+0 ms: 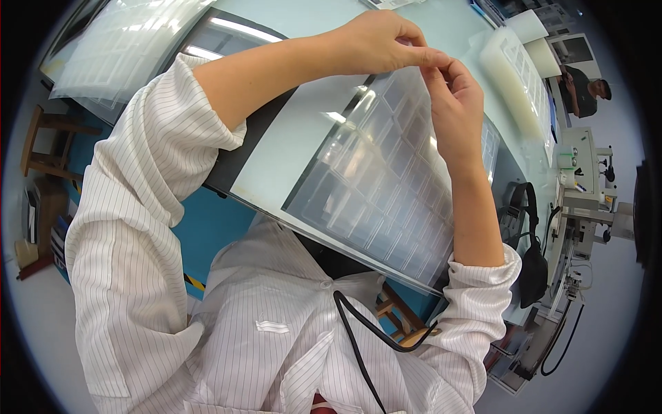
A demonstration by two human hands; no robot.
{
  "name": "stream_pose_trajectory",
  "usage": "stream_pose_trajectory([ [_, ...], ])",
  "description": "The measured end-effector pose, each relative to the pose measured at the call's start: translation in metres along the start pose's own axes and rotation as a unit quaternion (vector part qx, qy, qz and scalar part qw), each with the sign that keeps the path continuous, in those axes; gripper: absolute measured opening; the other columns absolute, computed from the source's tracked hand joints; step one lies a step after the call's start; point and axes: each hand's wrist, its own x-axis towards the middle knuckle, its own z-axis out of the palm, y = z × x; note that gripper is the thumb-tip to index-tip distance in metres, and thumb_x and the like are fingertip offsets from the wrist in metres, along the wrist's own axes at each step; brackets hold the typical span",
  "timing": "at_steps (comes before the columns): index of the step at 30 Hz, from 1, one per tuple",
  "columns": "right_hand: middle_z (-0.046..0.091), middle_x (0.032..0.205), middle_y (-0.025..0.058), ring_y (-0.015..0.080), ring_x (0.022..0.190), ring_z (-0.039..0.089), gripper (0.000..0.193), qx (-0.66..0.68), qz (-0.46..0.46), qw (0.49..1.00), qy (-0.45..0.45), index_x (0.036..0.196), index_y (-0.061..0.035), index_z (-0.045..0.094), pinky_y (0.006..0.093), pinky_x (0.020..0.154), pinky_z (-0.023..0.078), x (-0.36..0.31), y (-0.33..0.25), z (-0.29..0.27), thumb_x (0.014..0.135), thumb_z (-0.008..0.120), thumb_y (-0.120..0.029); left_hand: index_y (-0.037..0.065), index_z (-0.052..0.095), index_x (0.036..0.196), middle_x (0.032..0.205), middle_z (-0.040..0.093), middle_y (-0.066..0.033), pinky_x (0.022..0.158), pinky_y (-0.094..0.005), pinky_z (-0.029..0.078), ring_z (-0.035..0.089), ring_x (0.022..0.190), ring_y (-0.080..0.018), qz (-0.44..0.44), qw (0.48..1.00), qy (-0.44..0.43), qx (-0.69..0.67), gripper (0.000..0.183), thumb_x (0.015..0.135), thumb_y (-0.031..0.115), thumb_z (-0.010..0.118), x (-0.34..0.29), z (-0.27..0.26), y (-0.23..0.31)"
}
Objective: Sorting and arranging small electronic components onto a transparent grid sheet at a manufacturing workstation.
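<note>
A clear plastic sheet with rows of rectangular outlines lies over the table in front of me, its near edge by the table's front. Its far corner rises to my fingertips. My left hand reaches across from the left, thumb and forefinger pinched at that corner. Facing it, my right hand has its thumb and forefinger pinched at the same spot, the other fingers curled. The fingertips of both hands meet, and they hide the exact edge of the plastic between them.
Stacked clear sheets lie at the far left; another pale stack stands at the right beside white rolls. A black strapped pouch and bench equipment are farther right. A person is in the background.
</note>
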Motion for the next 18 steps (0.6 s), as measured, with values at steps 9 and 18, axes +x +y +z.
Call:
stream_pose_trajectory([
  [9,0.065,0.098,0.0012,0.0057,0.082,0.053,0.020,0.103,0.064,0.992,-0.022,0.109,0.0005,0.065,0.0229,0.072,0.042,0.001,0.001,-0.007,0.100,0.062,-0.017,-0.006,0.074,0.096,0.078,0.072,-0.0134,0.064,-0.0311,0.051,0.063,0.070,-0.0165,0.097,0.974,0.099,0.177,0.044,0.091,0.038,0.074,-0.016,0.005,0.022],
  [18,0.068,0.104,0.0004,0.0071,0.092,0.056,0.021,0.169,0.100,0.980,-0.021,0.112,-0.0021,0.070,0.0239,0.081,0.041,0.012,0.001,-0.027,0.097,0.068,-0.017,-0.004,0.073,0.095,0.082,0.069,-0.0141,0.065,-0.0314,0.049,0.060,0.072,-0.0160,0.121,0.989,-0.040,0.069,0.037,0.089,0.032,0.076,-0.007,-0.011,0.008],
])
